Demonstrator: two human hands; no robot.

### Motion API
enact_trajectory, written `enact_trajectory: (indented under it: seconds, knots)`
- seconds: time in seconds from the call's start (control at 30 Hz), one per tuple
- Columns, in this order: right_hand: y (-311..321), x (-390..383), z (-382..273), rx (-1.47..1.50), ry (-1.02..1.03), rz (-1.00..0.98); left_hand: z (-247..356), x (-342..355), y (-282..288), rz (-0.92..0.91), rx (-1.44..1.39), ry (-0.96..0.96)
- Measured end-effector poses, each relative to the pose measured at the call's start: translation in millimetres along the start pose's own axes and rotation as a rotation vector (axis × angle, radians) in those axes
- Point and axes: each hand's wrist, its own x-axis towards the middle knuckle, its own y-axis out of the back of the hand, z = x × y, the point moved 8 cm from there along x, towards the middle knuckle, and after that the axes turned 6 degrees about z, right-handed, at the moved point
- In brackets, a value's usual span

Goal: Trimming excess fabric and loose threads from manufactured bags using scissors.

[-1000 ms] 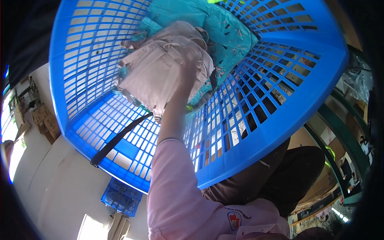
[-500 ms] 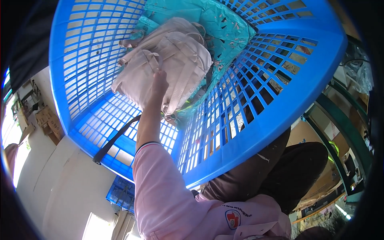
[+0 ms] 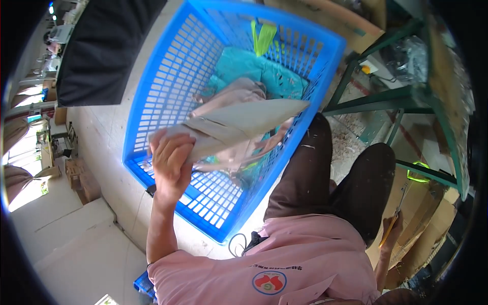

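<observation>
Your left hand clasps a pale fabric piece, raised over the blue basket, tip near its right edge; moving it likely calls for edge clearance. Your right hand grasps an orange-handled tool.

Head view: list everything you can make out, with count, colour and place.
Basket: one, blue, in front of the person
Teal sheet: one visible, teal, in basket
Pale bundle: pieces uncountable, beige, in basket
Lime-green strip: one, inside basket's far end
Pale piece: one, off-white, in left hand
Slim tool: one, yellow-orange handle, in right hand
Black fabric object: one, upper left
Frame: one, green, right
Clear plastic: count unclear, transparent, upper right
Cardboard: several pieces, brown, lower right
Trousers: one pair, dark brown, centre right
Shirt: one, pink, bottom
Hands: two, left, right
</observation>
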Motion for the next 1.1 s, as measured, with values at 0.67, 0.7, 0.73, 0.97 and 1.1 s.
enact_trajectory:
  seconds: [0.67, 0.7, 0.73, 0.97, 1.1]
  knots:
    - [58, -39, -174, 0.68, 0.435, -0.419, 190, 111, 21, -0.175, -0.914, 0.139]
    - [56, -36, -162, 0.613, 0.474, -0.372, 187, 114, 5, -0.193, -0.949, 0.193]
    - [61, -37, -147, 0.618, 0.44, -0.35, 187, 120, -3, -0.192, -0.958, 0.158]
    - [98, -36, -77, 0.418, 0.467, -0.134, 193, 133, -30, -0.149, -1.089, 0.115]
    - [116, -52, -87, 0.239, 0.563, -0.12, 185, 131, -29, -0.109, -1.105, 0.082]
